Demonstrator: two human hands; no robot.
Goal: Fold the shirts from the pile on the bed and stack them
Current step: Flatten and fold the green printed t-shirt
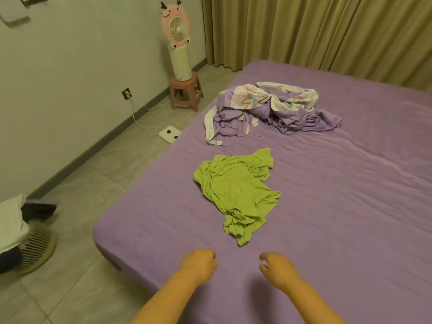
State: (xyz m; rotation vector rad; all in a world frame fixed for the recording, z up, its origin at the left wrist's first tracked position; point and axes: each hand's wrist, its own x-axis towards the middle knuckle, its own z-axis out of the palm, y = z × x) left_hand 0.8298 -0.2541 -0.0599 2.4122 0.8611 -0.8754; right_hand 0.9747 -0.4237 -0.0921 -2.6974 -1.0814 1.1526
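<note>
A crumpled lime-green shirt [236,192] lies in the middle of the purple bed [339,218]. Farther back sits a rumpled pile of purple and white patterned cloth [268,111]. My left hand [198,263] hovers over the bed's near edge, below the green shirt, its fingers curled in with nothing in them. My right hand [278,268] is beside it, to the right, fingers loosely bent and apart, holding nothing. Neither hand touches the shirt.
The bed's left edge drops to a tiled floor. A pink fan on a white cylinder [178,47] stands on a pink stool [185,92] in the corner. A white scale [170,134] lies on the floor. Curtains [315,31] hang behind the bed. A floor fan [35,249] sits at left.
</note>
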